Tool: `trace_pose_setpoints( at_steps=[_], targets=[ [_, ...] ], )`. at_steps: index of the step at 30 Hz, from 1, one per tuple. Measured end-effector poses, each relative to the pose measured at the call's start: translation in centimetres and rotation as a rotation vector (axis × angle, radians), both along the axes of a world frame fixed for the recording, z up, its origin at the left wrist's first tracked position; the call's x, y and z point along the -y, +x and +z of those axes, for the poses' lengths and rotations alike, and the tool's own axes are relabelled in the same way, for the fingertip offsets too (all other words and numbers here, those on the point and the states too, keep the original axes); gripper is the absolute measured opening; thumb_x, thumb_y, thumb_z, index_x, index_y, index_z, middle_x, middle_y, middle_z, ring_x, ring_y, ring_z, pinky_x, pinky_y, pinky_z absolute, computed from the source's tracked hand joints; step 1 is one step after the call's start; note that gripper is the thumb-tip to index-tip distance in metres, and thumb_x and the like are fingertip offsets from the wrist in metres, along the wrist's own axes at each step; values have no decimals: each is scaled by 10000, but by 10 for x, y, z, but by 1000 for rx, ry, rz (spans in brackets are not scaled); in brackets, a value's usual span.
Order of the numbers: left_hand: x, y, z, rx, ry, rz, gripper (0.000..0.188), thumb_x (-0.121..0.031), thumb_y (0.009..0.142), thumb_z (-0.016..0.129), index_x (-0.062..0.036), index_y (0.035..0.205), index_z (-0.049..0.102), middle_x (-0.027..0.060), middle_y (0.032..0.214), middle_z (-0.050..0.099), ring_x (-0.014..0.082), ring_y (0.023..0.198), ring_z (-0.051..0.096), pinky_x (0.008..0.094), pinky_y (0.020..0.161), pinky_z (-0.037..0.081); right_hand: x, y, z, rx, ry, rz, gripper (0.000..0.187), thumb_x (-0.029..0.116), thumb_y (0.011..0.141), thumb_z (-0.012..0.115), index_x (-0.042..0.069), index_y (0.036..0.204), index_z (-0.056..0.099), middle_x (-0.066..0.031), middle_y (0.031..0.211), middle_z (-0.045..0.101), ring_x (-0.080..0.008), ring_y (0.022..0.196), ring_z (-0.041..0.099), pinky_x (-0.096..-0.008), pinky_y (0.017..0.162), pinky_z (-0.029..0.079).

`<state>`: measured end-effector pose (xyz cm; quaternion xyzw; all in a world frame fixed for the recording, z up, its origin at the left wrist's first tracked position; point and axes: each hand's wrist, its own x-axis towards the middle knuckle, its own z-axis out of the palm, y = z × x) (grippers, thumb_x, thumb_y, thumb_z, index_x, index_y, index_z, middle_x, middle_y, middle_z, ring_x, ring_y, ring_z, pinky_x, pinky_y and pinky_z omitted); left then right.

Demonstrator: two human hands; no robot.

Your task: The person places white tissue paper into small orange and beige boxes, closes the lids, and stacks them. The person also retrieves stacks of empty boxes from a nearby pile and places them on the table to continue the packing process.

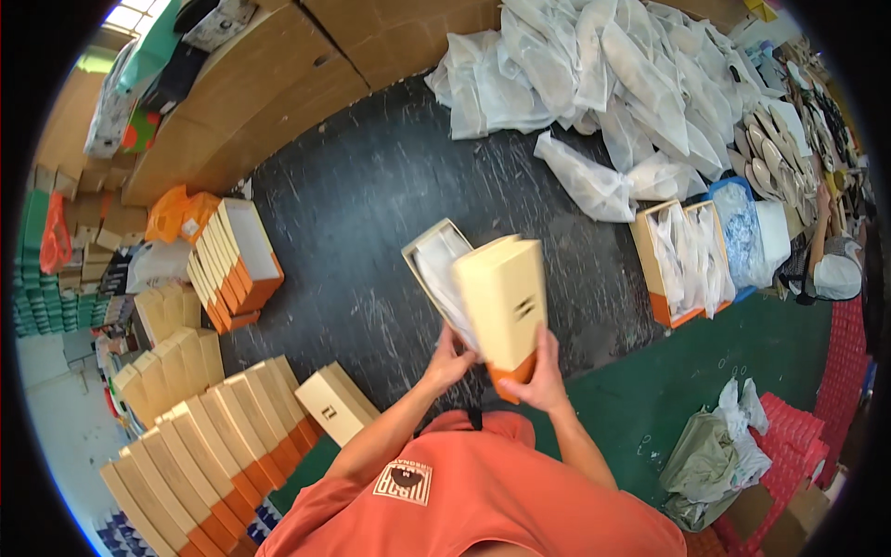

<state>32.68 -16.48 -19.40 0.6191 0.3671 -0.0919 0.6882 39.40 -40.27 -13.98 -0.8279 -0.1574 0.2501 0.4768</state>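
My right hand point(536, 373) grips a cream shoebox lid point(501, 292) with an orange end, holding it tilted up and slightly blurred. Just left of it and partly behind it is an open cream shoebox point(426, 235) with white wrapping inside, lying on the dark tabletop. My left hand point(449, 362) is closed at the near end of that open box, its thumb and fingers bent against the edge. What lies under the wrapping is hidden.
The dark worktop point(343, 204) carries a heap of white wrapped bundles point(640, 74) at the back right. An open box of wrapped items point(682, 265) stands right. Stacked shoeboxes point(232, 260) stand left, with a long row point(200, 446) nearer. A person point(835, 265) is at far right.
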Motion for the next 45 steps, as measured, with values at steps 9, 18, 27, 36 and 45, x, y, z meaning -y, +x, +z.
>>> trace_pose_setpoints(
  at_steps=[9,18,27,36,45],
  targets=[
    [-67,48,45,-37,477,-394,591,-452,1050,541,22,1383,658,241,1441,629,366,1347,591,420,1141,432,71,-121,-6,510,-507,60,1204,435,637,937,160,1635,323,-343,1595,267,-539,1406,339,-646,1125,328],
    [-75,60,-22,18,377,-677,490,-460,1031,626,-35,1240,751,163,1180,770,293,1119,712,407,984,528,6,-57,7,236,-686,168,1220,527,673,888,338,1694,247,-283,1651,203,-527,1447,284,-680,1157,257],
    [10,160,20,239,755,-472,523,-308,921,800,2,1325,680,183,1196,751,280,1026,742,388,928,576,125,-44,39,369,-86,-118,1236,439,655,918,100,1662,286,-287,1605,290,-514,1448,343,-606,1209,301],
    [326,307,-29,84,401,-435,954,-247,926,696,17,1648,131,374,1526,460,539,1311,564,506,1124,457,344,123,27,223,-149,-674,1214,325,753,909,16,1667,172,-294,1602,315,-459,1473,361,-514,1222,341],
    [242,227,7,305,973,-111,532,-211,1037,498,78,1483,468,331,1443,555,489,1307,572,485,1174,418,304,59,0,368,-534,-74,1121,522,678,906,187,1620,399,-328,1628,253,-528,1389,368,-672,1107,325]
  ],
)
